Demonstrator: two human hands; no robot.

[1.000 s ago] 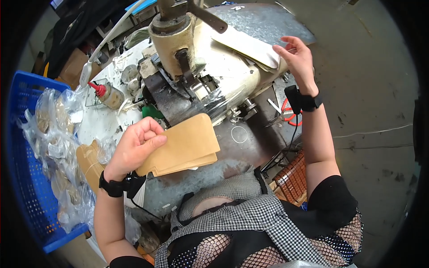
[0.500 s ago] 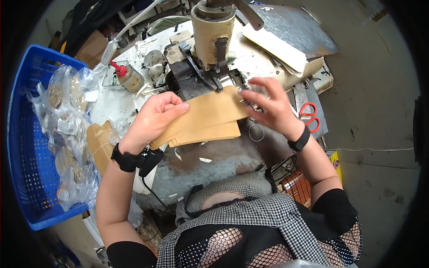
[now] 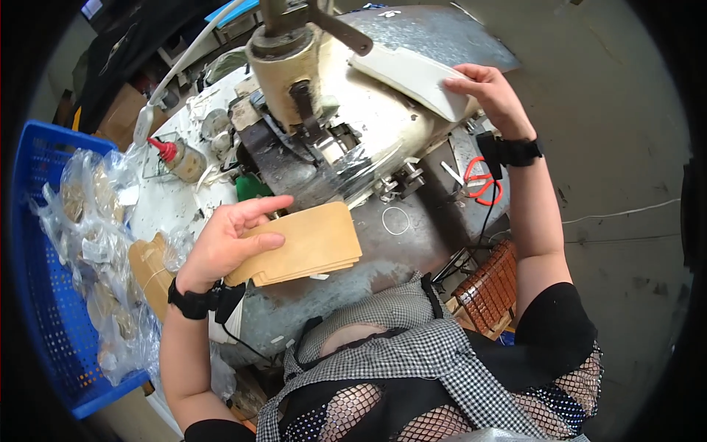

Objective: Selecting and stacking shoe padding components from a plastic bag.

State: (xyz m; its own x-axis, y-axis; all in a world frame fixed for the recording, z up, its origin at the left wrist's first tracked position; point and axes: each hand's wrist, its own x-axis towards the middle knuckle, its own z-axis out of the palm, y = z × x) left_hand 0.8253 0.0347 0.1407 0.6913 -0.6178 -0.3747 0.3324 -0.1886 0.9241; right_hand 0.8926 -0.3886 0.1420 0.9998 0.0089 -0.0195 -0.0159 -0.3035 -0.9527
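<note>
My left hand (image 3: 224, 247) holds a small stack of flat tan pieces (image 3: 313, 236) with rounded corners, thumb lying on top and the other fingers partly hidden behind. The stack is above the near part of the metal worktop. Farther off to the right, my right hand (image 3: 495, 99) grips the right end of a pile of long white strips (image 3: 412, 77), thumb and fingers closed on its edge. That pile rests on the cream bed of a machine (image 3: 287, 77), whose thick upright head stands between my two hands on the far side.
A blue plastic basket (image 3: 33, 169) with clear bags stands at left, beside a tied tan bundle (image 3: 151, 276). A red-tipped oil bottle (image 3: 184, 160) sits on the littered table. Red-handled scissors (image 3: 486, 188) and a thin white ring (image 3: 396, 221) lie at right.
My right hand has left the tan pieces and reached away to the white strips. My left hand, still holding the stack, has come slightly nearer. The view has shifted rightward.
</note>
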